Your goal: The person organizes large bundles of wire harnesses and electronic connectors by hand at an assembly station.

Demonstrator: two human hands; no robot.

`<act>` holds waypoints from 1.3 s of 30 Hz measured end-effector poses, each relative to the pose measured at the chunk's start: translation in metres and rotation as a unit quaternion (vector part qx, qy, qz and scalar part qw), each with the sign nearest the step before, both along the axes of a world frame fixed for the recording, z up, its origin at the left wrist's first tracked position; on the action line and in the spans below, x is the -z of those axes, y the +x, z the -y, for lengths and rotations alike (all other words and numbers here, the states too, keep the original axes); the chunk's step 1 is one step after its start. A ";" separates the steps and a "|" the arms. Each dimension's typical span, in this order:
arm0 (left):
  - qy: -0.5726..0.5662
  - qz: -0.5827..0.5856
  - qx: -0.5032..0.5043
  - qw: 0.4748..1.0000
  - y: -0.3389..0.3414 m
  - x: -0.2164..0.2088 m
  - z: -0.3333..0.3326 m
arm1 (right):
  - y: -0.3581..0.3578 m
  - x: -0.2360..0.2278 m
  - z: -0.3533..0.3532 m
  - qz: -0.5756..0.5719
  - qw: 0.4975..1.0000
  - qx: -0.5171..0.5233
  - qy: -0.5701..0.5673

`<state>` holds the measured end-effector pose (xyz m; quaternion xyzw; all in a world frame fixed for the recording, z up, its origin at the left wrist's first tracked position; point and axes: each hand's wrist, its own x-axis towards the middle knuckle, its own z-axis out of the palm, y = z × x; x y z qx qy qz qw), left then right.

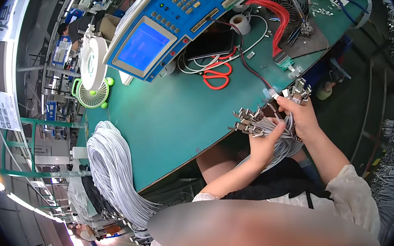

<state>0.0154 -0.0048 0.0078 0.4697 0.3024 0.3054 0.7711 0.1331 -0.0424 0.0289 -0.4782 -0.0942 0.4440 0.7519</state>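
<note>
My left hand is closed round a bundle of grey cables, with metal plugs fanning out past its thumb toward the table. Beside it, my right hand grips more of these cables, and their metal plugs stick up above its fingers. The thumb and forefinger of that hand lie at a small white connector on the end of a dark lead. Whether a plug sits in that connector is too small to tell. Both hands are over the table's near right edge.
A blue tester with a lit screen stands on the green table. Red-handled scissors, a tape roll and a small circuit board lie beyond. A thick cable bundle hangs over the left edge, near a green fan.
</note>
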 end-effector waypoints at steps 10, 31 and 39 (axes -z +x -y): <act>-0.060 0.021 -0.052 0.997 0.006 -0.004 -0.007 | -0.004 -0.008 -0.011 0.018 1.000 -0.017 0.006; 0.119 0.036 -0.013 0.992 -0.010 -0.012 -0.009 | -0.015 -0.011 -0.009 0.021 0.998 0.064 -0.015; -0.022 0.086 -0.061 0.994 -0.002 -0.003 -0.010 | 0.000 0.003 -0.008 0.048 0.998 0.032 -0.023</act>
